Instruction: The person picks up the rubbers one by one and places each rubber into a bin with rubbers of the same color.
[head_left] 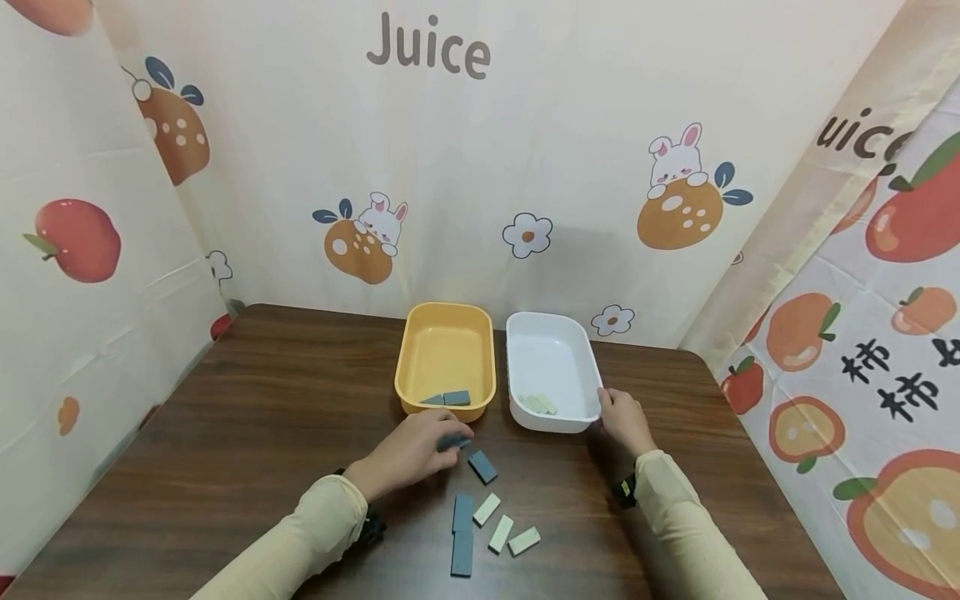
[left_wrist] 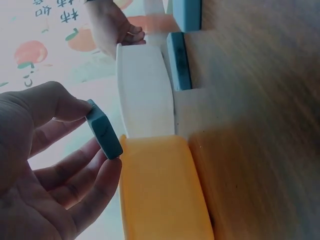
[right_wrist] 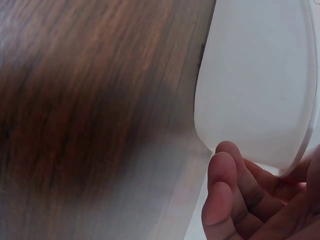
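My left hand [head_left: 415, 450] pinches a blue-grey rectangular block [left_wrist: 104, 131] between thumb and fingertips, just in front of the yellow bin [head_left: 400, 386]. At the white bin's right front corner, my right hand [head_left: 624, 419] holds the rim of the white bin [head_left: 551, 426], fingers by the outer wall in the right wrist view. Blue-grey blocks [head_left: 456, 398] lie in the yellow bin's near end. Pale green blocks [head_left: 546, 404] lie in the white bin. On the table are a tilted blue-grey block [head_left: 483, 467], two more end to end [head_left: 462, 554], and three pale green blocks [head_left: 501, 533].
Both bins stand side by side on the dark wooden table [head_left: 315, 375], near its back edge. A printed curtain [head_left: 465, 167] hangs behind the table and along both sides.
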